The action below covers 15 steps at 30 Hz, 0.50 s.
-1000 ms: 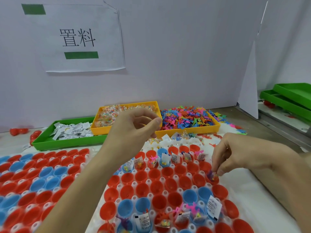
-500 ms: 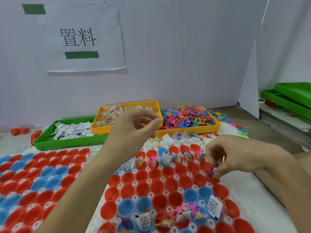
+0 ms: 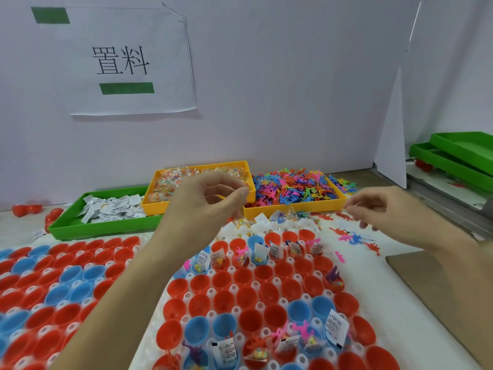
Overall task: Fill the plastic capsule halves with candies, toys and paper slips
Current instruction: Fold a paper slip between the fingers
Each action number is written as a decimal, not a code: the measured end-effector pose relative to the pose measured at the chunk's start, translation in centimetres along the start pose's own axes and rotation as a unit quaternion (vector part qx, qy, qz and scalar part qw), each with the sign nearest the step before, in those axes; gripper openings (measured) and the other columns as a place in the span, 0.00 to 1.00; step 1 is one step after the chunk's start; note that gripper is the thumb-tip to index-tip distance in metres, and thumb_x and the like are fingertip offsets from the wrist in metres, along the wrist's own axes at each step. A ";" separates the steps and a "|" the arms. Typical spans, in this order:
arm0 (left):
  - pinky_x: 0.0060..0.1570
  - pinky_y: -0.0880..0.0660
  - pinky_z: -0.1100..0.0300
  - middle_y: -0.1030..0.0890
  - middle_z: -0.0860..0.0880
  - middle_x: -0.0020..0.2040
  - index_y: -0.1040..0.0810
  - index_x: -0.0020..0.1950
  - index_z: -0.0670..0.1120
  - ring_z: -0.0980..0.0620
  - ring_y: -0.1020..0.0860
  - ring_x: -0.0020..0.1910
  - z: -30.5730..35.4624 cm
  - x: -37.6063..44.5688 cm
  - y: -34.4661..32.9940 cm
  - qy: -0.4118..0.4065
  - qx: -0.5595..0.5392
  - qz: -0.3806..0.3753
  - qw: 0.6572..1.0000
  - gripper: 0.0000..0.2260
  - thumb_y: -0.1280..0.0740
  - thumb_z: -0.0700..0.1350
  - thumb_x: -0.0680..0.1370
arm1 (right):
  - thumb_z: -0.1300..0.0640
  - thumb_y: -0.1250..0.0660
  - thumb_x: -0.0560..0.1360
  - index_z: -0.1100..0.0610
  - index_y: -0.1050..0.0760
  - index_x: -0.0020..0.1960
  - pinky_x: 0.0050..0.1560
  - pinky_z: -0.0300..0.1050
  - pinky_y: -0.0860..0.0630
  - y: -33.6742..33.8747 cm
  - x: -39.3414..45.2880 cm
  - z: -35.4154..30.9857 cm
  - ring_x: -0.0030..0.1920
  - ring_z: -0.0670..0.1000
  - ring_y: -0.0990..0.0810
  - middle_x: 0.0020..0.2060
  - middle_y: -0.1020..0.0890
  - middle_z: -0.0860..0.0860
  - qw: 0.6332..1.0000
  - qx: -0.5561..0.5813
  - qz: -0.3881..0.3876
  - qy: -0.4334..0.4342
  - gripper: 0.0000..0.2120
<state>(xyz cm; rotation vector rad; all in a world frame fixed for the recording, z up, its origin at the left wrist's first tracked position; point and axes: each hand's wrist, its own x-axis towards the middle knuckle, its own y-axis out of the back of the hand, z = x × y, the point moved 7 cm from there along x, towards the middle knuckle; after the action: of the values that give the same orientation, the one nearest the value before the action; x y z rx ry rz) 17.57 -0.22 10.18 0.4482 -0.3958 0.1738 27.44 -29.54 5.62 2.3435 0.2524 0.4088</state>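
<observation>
Red and blue plastic capsule halves [image 3: 241,279] stand open-side up in the sockets of a white holder tray [image 3: 160,313] at the near edge of the table; a second holder [image 3: 53,284] lies at the near left corner with every half unfilled. Behind it, toward the far edge, a green tray [image 3: 66,225] holds paper slips [image 3: 112,209]; next to it a yellow tray [image 3: 157,206] holds wrapped candies [image 3: 170,182], and a second yellow tray [image 3: 298,206] holds small coloured toys [image 3: 290,185].

The left hand [image 3: 205,206] hovers above the far row of the middle holder, thumb and forefinger closed together; whether they pinch an item I cannot tell. The right hand [image 3: 386,214] is blurred, fingers loosely curled and apart, apparently holding nothing, above loose toys [image 3: 352,239] scattered on the table beyond the holder's far right corner.

Judgement: filling is mid-way. The far row and part of the near row carry slip, candy and toy; one red half [image 3: 333,281] at the right edge of the holder holds a purple toy and a candy but no slip. The middle rows are unfilled. The next move likely calls for picking up a fresh item and dropping it into an unfilled half.
</observation>
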 end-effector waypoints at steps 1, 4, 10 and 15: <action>0.35 0.20 0.62 0.15 0.50 0.37 0.18 0.44 0.52 0.53 0.17 0.35 0.0 0.0 0.1 0.000 -0.001 0.003 1.000 0.03 0.30 0.47 0.77 | 0.55 0.30 0.78 0.48 0.18 0.46 0.36 0.39 0.26 0.7 0.3 1.2 0.35 0.45 0.17 0.36 0.15 0.46 0.998 -0.015 0.063 -0.024 0.04; 0.34 0.22 0.66 0.15 0.51 0.37 0.18 0.44 0.52 0.54 0.17 0.34 0.1 0.0 0.2 0.000 -0.004 0.008 1.000 0.03 0.30 0.47 0.77 | 0.60 0.32 0.79 0.51 0.18 0.49 0.37 0.38 0.28 0.7 0.9 4.4 0.40 0.45 0.19 0.42 0.15 0.49 0.985 -0.060 0.125 -0.098 0.06; 0.33 0.24 0.68 0.15 0.51 0.37 0.18 0.44 0.50 0.55 0.17 0.34 0.3 0.0 0.2 0.001 -0.003 0.010 1.000 0.03 0.30 0.47 0.77 | 0.60 0.32 0.79 0.58 0.19 0.59 0.49 0.47 0.24 -1.5 1.5 7.9 0.51 0.54 0.23 0.53 0.18 0.57 0.964 -0.156 0.111 -0.185 0.10; 0.33 0.24 0.68 0.15 0.51 0.37 0.18 0.45 0.50 0.54 0.17 0.34 0.4 -0.1 0.3 0.003 0.000 0.012 1.000 0.03 0.31 0.47 0.77 | 0.61 0.28 0.76 0.59 0.16 0.55 0.55 0.49 0.23 -2.1 1.6 8.9 0.53 0.54 0.22 0.52 0.16 0.56 0.956 -0.202 0.080 -0.197 0.08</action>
<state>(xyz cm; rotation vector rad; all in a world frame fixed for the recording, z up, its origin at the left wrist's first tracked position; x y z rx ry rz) 17.31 -0.19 10.61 0.4423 -0.3951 0.1979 31.99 -33.19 -1.59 1.9888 -0.1989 0.0505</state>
